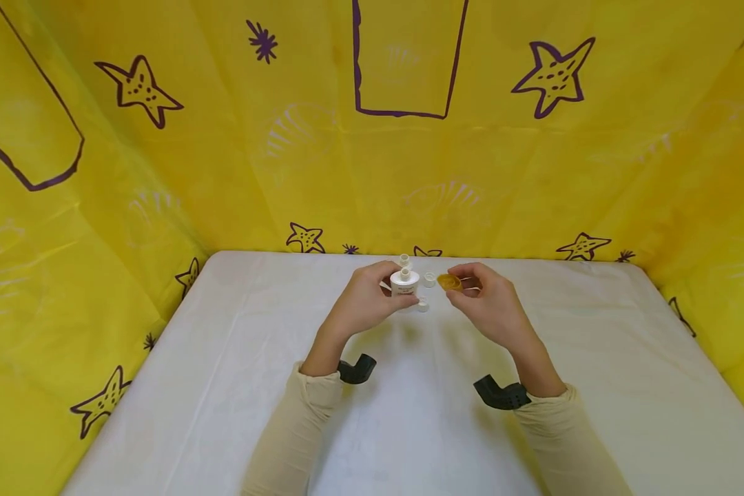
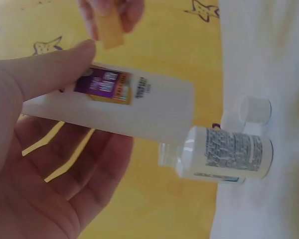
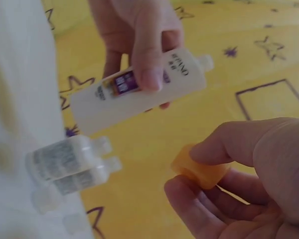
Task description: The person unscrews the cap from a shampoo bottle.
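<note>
My left hand (image 1: 366,296) grips a white shampoo-like bottle (image 2: 164,107) with a purple-and-orange label, thumb on one side and fingers on the other. Its narrow neck (image 3: 206,62) is uncapped. To the right, my right hand (image 1: 492,306) pinches an orange-yellow cap (image 3: 202,167) between thumb and fingers, apart from the bottle. Two smaller white bottles (image 3: 60,157) with printed text and bare necks stand on the table just beyond the held bottle. Close by lie two small white caps, one further back (image 1: 430,280) and one nearer (image 1: 422,304).
The table (image 1: 235,386) is covered in white cloth. Yellow sheeting (image 1: 223,172) with purple starfish drawings rises behind it and along both sides. A dark curved mount (image 1: 356,370) sits at the left wrist, another (image 1: 501,394) at the right.
</note>
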Demonstrator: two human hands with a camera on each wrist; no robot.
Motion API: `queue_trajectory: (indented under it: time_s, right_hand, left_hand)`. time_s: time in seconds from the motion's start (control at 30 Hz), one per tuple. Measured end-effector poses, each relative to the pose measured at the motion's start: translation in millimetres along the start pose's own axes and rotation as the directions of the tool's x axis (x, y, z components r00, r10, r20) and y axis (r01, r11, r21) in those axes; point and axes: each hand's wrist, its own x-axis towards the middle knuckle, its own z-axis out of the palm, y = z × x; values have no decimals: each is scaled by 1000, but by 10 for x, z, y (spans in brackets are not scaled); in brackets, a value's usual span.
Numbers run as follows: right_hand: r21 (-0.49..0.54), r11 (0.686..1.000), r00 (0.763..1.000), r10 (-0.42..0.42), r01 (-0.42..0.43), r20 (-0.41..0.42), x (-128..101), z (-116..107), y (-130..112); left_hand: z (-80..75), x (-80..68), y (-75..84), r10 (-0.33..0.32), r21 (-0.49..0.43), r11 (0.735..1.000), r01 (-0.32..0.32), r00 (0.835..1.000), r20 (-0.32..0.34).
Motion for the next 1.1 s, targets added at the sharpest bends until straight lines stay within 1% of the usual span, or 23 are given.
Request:
queue_trajectory:
  time_s: [0.1, 0.2, 0.37, 0.53, 0.73, 0.87, 1.1]
  right_hand:
    - [-17, 999, 998, 31, -30, 53, 69, 110, 123]
    - [-32, 998, 993, 54, -51, 106, 115, 201, 243]
    - [-76, 994, 976, 93, -80, 199, 160, 329, 402]
    - [-79, 990, 957, 134, -117, 256, 191, 429, 496]
    - [-100, 979, 934, 197, -175, 297, 201, 518, 529]
    - [-142, 975, 928, 209, -172, 308, 201, 560, 559]
    - [-195, 971, 925, 199, -141, 323, 183, 584, 590]
  left_hand:
    - [-3, 0, -69, -65, 25, 998, 64, 997, 34]
    - [19, 16, -137, -108, 75, 992, 102, 991, 79]
    - [69, 37, -236, -149, 168, 978, 125, 978, 144]
    - [102, 49, -285, -188, 227, 963, 147, 967, 172]
    - [116, 58, -314, -228, 252, 952, 175, 954, 197]
    - [131, 56, -328, -232, 252, 951, 178, 951, 206]
    - [177, 48, -316, -259, 232, 950, 211, 945, 202]
